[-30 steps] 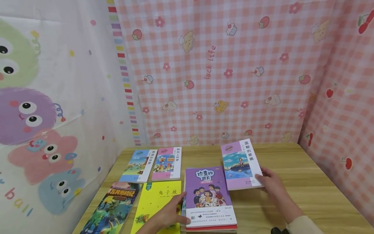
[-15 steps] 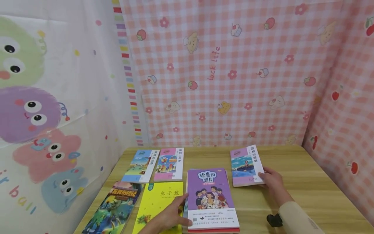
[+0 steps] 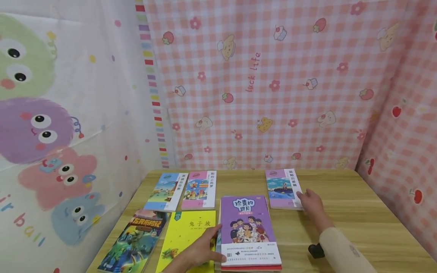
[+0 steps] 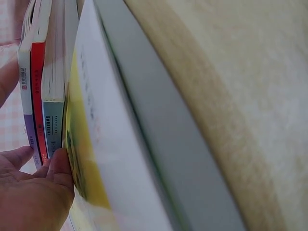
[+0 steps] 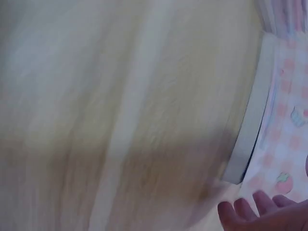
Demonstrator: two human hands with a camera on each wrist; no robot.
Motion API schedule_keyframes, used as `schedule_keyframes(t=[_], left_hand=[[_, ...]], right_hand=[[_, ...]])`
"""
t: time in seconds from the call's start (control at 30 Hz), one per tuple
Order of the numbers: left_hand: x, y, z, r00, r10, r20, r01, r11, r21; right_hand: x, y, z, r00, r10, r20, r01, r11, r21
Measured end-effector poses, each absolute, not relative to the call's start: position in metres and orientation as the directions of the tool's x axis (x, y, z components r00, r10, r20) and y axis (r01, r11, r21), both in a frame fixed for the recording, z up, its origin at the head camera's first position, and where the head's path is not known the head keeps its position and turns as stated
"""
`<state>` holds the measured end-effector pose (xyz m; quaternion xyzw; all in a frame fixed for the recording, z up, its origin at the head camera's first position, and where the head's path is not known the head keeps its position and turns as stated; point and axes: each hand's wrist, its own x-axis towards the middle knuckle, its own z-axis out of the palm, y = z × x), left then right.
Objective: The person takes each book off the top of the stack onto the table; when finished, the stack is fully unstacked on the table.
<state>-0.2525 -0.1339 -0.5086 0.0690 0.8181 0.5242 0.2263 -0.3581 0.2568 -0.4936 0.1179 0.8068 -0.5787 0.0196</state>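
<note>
We noted: left hand (image 3: 202,248) spread against stack (image 3: 250,229), likely to steady it | right hand (image 3: 312,206) loose, unclamped, at book (image 3: 282,189), perhaps to square it.

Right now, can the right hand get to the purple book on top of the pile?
Probably yes. The right hand is nearby, and bare table along the right side of the purple book leaves the way free. The left hand is at its left side.
</note>
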Motion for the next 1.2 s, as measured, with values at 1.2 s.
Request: schedule_keyframes(t=[1.2], left_hand=[[-0.256, -0.143, -0.508, -0.833, 0.444, -0.329, -0.16, 0.377, 0.912]], right_hand=[[-0.245, 0.176, -0.512, -0.985, 0.063, -0.158, 0.169, 0.244, -0.955]])
